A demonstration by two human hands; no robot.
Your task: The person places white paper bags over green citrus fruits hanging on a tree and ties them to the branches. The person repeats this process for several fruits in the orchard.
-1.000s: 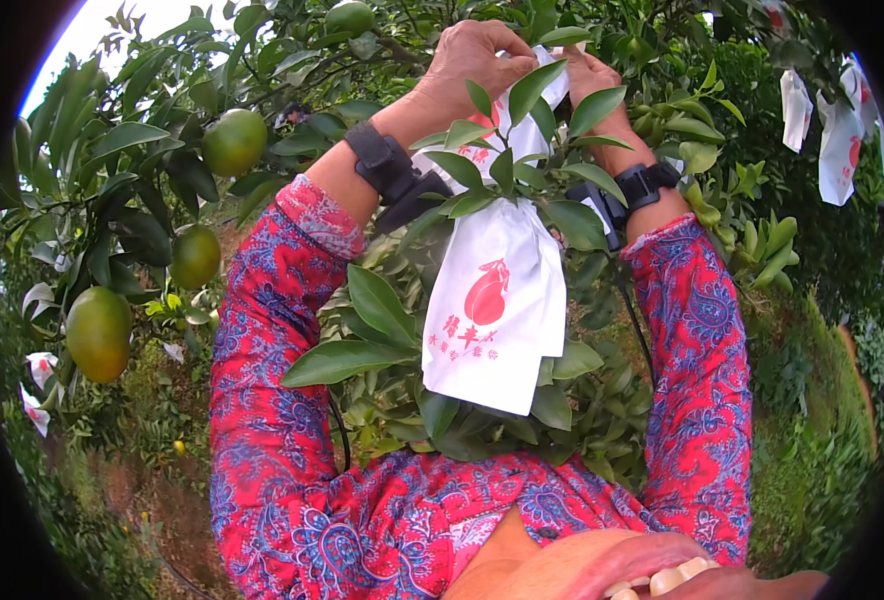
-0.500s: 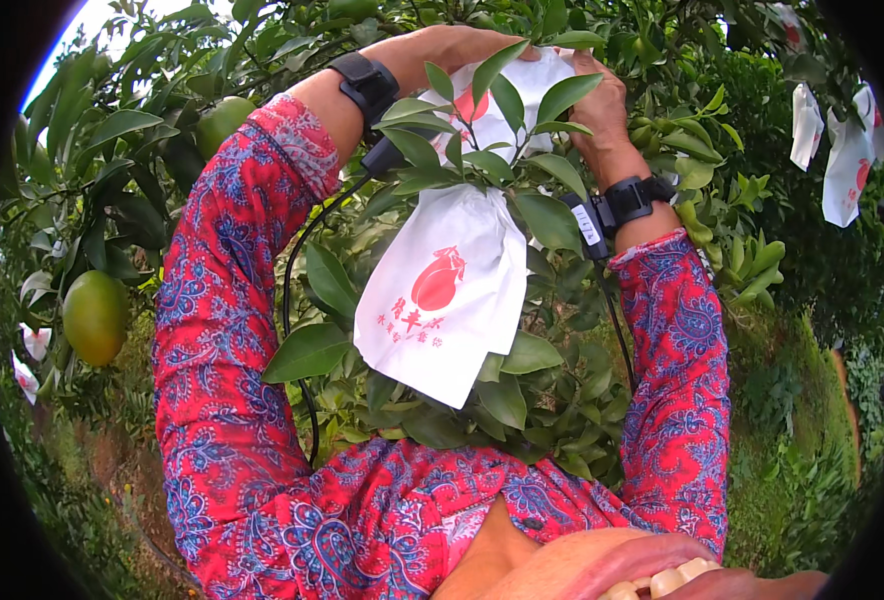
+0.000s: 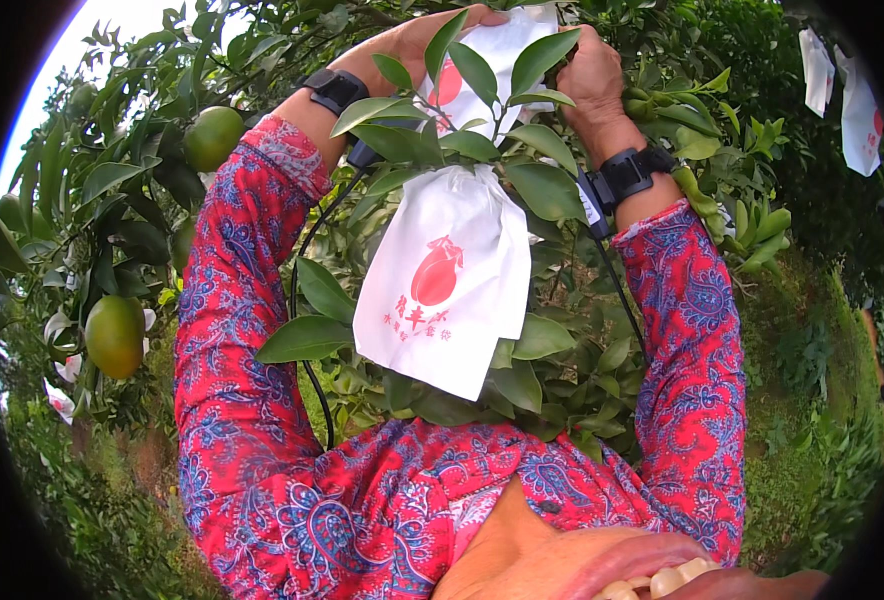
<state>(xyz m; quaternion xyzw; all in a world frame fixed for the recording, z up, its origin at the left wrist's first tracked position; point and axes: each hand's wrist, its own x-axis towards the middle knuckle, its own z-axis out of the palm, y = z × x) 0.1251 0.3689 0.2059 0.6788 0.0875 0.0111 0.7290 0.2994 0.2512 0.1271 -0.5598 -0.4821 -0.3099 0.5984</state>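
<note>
High among the leaves, a white paper fruit bag (image 3: 510, 48) with a red fruit print is between my two hands. My left hand (image 3: 442, 35) reaches across its upper left, fingertips closed at the top edge. On the other side my right hand (image 3: 592, 80) has its fingers curled in at the bag's right edge. Leaves cover part of this bag, and its contents do not show. Just below hangs a second white fruit bag (image 3: 442, 290), gathered at its top and touched by neither hand.
Leafy twigs (image 3: 472, 145) stand between the bags and in front of the upper one. At left hang a yellowing green fruit (image 3: 115, 336) and a greener fruit (image 3: 213, 138). More white bags (image 3: 859, 115) hang at the far right. Black cables (image 3: 302, 300) run down from both wrists.
Both hands and the upper bag sit higher in the picture. My left hand has shifted left, and more of the bag's top shows. The lower bag still hangs in nearly the same place.
</note>
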